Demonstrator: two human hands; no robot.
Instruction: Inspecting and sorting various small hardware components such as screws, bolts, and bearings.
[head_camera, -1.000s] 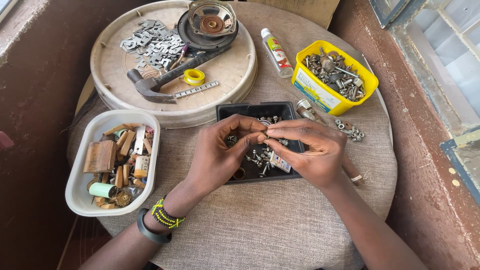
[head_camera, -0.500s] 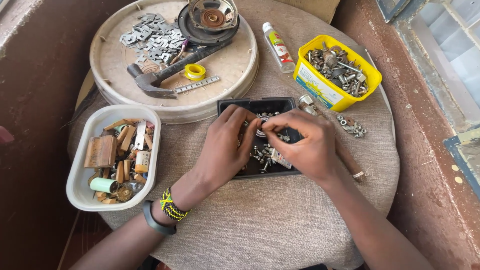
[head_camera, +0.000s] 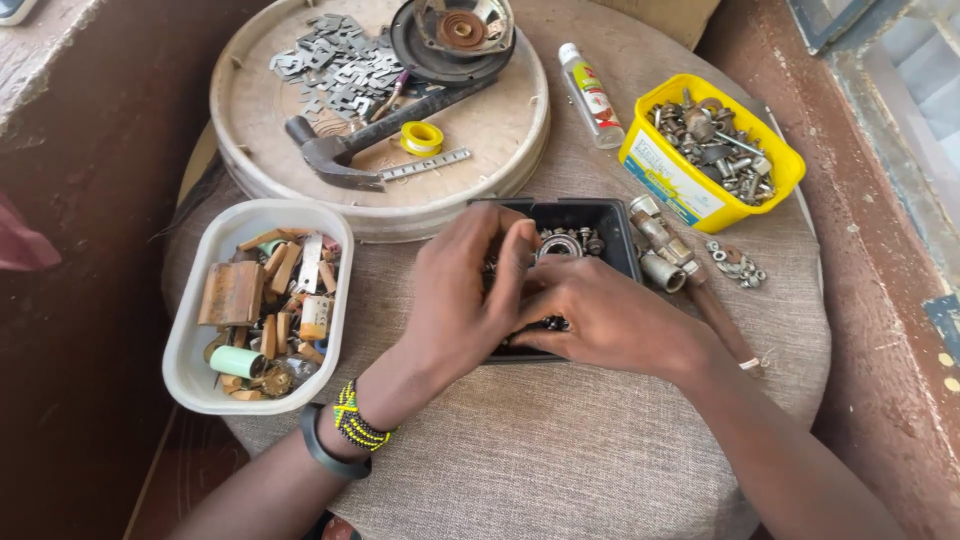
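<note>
- Grey cloth-covered round table (head_camera: 560, 470); black tray (head_camera: 610, 215) of small metal parts at centre.
- Left hand (head_camera: 465, 300) and right hand (head_camera: 610, 320) together over the tray; grip hidden, cannot tell.
- Best: pick over the tray.

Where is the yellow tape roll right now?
In the head view, the yellow tape roll lies on the round tray, upper left, between the hammer and the metal ruler.

Both hands meet over a black tray (head_camera: 600, 212) of small metal parts on a cloth-covered round table (head_camera: 560, 450). The left hand (head_camera: 470, 295) and right hand (head_camera: 600, 315) touch, fingers curled into the parts. A white tub (head_camera: 190, 350) sits left, a yellow tub (head_camera: 680, 190) right, and a hammer (head_camera: 345, 160) beyond.
</note>
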